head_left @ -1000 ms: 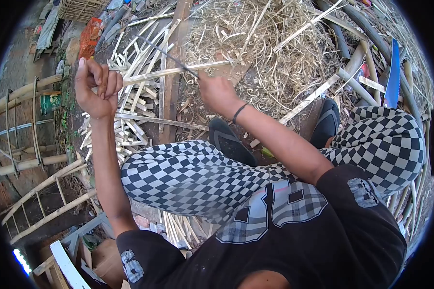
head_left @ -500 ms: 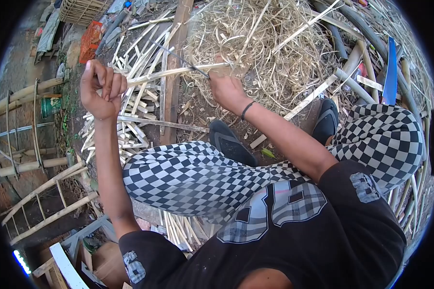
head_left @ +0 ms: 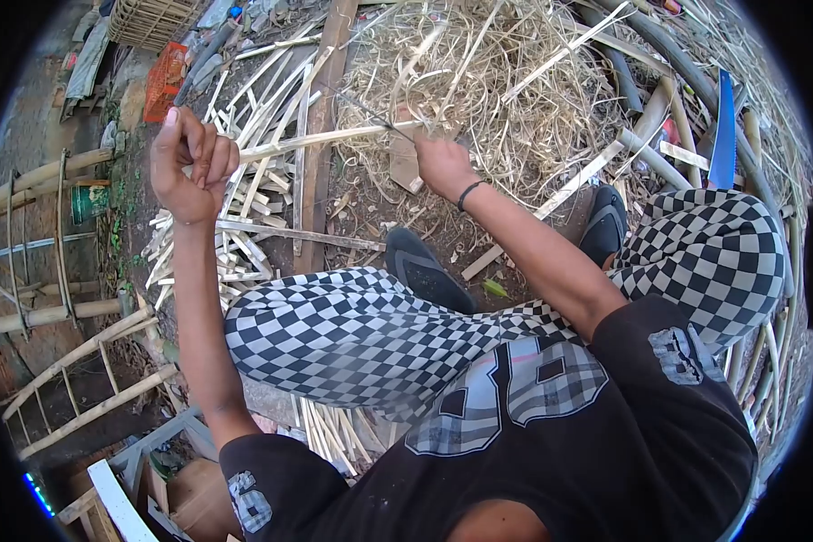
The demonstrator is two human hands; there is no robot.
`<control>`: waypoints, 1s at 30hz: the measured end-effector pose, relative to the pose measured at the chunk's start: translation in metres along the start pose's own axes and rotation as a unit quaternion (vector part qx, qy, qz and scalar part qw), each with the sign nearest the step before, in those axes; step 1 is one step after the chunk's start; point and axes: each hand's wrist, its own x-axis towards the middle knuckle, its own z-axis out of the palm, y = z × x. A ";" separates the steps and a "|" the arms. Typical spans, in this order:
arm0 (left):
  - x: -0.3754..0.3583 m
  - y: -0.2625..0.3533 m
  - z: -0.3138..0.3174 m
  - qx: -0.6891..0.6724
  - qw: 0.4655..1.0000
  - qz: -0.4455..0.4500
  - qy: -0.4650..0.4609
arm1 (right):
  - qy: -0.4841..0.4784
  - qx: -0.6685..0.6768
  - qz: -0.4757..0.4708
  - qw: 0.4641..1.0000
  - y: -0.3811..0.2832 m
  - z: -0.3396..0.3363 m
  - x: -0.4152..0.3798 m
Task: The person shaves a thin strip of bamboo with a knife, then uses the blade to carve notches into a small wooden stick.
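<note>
My left hand (head_left: 192, 167) is closed around one end of a pale bamboo strip (head_left: 321, 139). The strip runs rightward to the pile of shavings (head_left: 506, 108). In my closed right hand (head_left: 446, 169) is a long thin knife (head_left: 370, 114), its dark blade pointing up and left and crossing the strip near its far end. The blade is partly blurred. Beside my right hand stands a small wooden block (head_left: 406, 164) under the strip's end. A curled shaving (head_left: 422, 51) rises above the far end of the strip.
Many cut strips (head_left: 260, 172) lie heaped on the left, beside a long plank (head_left: 321, 172). A blue handsaw (head_left: 724, 135) leans at the right near bamboo poles (head_left: 652, 161). An orange crate (head_left: 164, 83) and a woven basket (head_left: 149, 23) stand at upper left.
My right hand and the knife have moved a little to the right along the strip, uncovering more of the wooden block. My left hand stays nearly in place, still holding the strip.
</note>
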 end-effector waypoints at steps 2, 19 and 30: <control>0.004 0.001 0.000 -0.003 1.000 0.000 -0.006 | -0.019 -0.037 -0.023 0.999 -0.006 -0.008 -0.001; 0.015 0.008 -0.002 -0.027 1.000 -0.002 -0.003 | 0.007 0.014 0.013 1.000 -0.019 -0.004 0.006; 0.011 0.016 0.005 -0.020 1.000 0.004 -0.009 | -0.006 -0.052 0.035 0.998 0.075 0.032 0.006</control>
